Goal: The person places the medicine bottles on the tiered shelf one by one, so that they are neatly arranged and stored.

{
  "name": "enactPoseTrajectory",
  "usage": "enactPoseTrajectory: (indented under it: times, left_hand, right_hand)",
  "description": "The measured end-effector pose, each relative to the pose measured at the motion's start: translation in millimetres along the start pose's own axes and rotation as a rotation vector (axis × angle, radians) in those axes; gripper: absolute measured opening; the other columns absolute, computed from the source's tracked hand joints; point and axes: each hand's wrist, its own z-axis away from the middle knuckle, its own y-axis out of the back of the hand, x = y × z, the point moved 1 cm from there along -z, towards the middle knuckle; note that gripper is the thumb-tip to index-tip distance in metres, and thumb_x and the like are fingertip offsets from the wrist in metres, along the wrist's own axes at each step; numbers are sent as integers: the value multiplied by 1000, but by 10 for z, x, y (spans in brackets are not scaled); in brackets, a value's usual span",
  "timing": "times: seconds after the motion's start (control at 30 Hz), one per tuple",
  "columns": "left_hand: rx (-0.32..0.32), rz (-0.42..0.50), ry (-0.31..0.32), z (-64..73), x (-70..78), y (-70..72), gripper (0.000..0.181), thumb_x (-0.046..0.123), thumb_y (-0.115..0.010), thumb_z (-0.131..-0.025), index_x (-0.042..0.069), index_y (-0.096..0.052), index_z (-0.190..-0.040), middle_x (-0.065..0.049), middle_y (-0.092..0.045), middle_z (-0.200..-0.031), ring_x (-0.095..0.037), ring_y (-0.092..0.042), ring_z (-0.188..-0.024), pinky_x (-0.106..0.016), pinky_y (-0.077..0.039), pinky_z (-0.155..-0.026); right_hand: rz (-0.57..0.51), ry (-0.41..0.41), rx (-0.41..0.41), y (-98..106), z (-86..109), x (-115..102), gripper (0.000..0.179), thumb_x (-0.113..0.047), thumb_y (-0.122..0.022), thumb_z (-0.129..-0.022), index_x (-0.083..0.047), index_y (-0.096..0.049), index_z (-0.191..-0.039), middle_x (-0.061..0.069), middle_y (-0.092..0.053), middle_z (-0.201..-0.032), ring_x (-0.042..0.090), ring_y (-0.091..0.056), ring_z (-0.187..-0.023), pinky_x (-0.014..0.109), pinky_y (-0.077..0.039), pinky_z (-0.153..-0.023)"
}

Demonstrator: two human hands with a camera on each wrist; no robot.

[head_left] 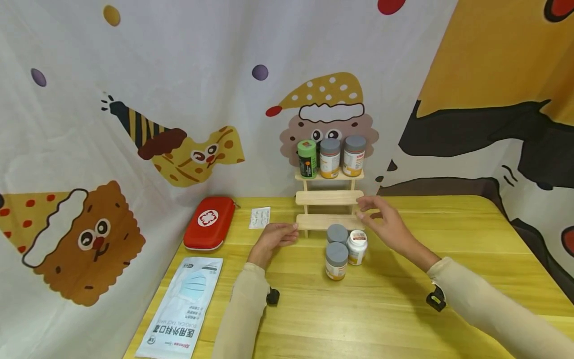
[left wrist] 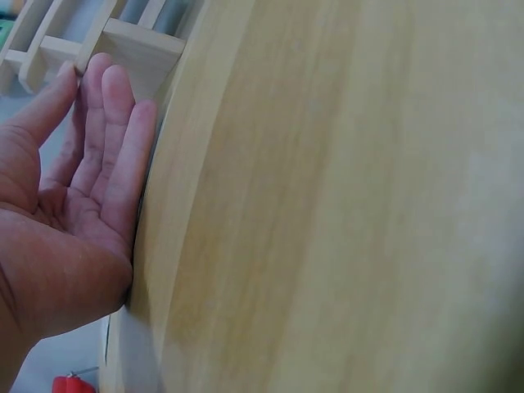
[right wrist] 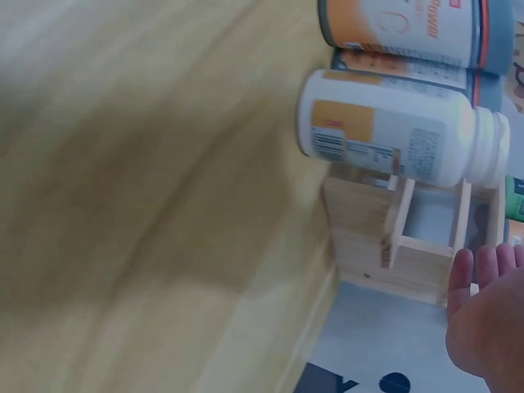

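A tiered wooden rack [head_left: 329,198] stands at the back of the table. My left hand [head_left: 274,239] pinches the left end of its lowest step between thumb and fingers; the left wrist view also shows this hand [left wrist: 90,188] at the step's end. On the right side, my right hand [head_left: 384,222] has its fingertips at the ends of the middle and lowest steps, with thumb and fingers apart. Its fingers [right wrist: 461,274] are partly cut off in the right wrist view. A grey-lidded bottle [head_left: 336,262], another grey-lidded bottle [head_left: 337,233] and a white bottle [head_left: 357,248] stand before the rack.
On the rack's top tier are a green bottle [head_left: 307,159] and two grey-lidded bottles [head_left: 330,158]. A red zip case [head_left: 209,223], a blister pack [head_left: 259,218] and a face mask packet [head_left: 183,304] lie to the left. A printed curtain [head_left: 188,60] hangs behind the table.
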Motion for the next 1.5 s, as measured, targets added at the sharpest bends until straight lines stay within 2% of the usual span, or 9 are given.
enactPoseTrajectory:
  times: [0.1,0.2,0.37,0.6,0.73,0.9,1.17,1.33,1.5]
  left_hand:
    - [1,-6,3,4,5,-11,35,24,-76,-100,-4,-73,-122,3,-80,-84,-7,-76,-75,-28,-68,-81]
    - [1,-14,6,15,9,-21,35,24,-76,-101,-4,-73,-122,4,-79,-84,-7,-76,-75,-29,-68,-82]
    - [-5,-16,0,29,11,-19,37,25,-76,-100,-5,-72,-123,4,-80,-83,-7,-76,-75,-30,-68,-83]
    - [0,-16,-5,18,14,-4,38,26,-77,-99,-4,-73,-123,1,-81,-87,-8,-77,-77,-31,-68,-85]
    - [3,-13,2,11,11,0,37,26,-77,-99,-3,-73,-123,1,-81,-88,-9,-77,-78,-30,-68,-84]
    - [3,-10,5,24,16,6,35,25,-76,-101,-3,-74,-122,1,-81,-87,-9,-77,-77,-30,-68,-82]
    - [-2,2,-10,28,9,8,35,25,-75,-101,-4,-73,-120,1,-80,-86,-9,-78,-77,-28,-68,-80]
    - [0,-3,-14,13,-5,2,37,26,-76,-100,-5,-73,-121,0,-81,-88,-9,-78,-78,-30,-68,-82]
    - [3,-24,-12,6,-4,-5,38,26,-76,-100,-4,-73,-123,0,-81,-89,-9,-78,-79,-31,-68,-85]
  right_hand:
    - [-11,0,-28,-3,93,19,39,-20,-66,-107,-10,-58,-143,13,-64,-133,22,-58,-120,39,-55,-97]
    - [0,51,-47,-20,177,49,37,-14,-67,-105,-7,-59,-141,14,-65,-131,23,-61,-117,35,-58,-95]
    - [22,185,-65,-70,295,111,39,-4,-70,-101,-4,-61,-139,16,-68,-128,24,-65,-111,40,-63,-90]
    - [-9,222,-75,-89,399,153,44,-1,-70,-99,-3,-59,-142,18,-67,-131,21,-64,-119,40,-64,-93]
    - [-57,212,-102,-114,459,220,46,1,-70,-99,-4,-59,-143,18,-65,-136,12,-61,-126,40,-64,-96]
    - [-75,182,-121,-152,506,268,49,-2,-72,-99,-11,-59,-145,10,-64,-141,5,-58,-128,42,-63,-98]
    - [-70,155,-122,-173,495,278,47,-6,-77,-97,-17,-63,-140,4,-67,-136,6,-62,-122,37,-64,-96]
    - [-62,104,-121,-172,483,336,45,-8,-78,-96,-24,-65,-136,-5,-68,-132,10,-64,-120,43,-64,-95]
    - [-58,100,-133,-168,483,360,46,-7,-78,-96,-24,-64,-136,-5,-67,-131,16,-66,-119,44,-65,-94]
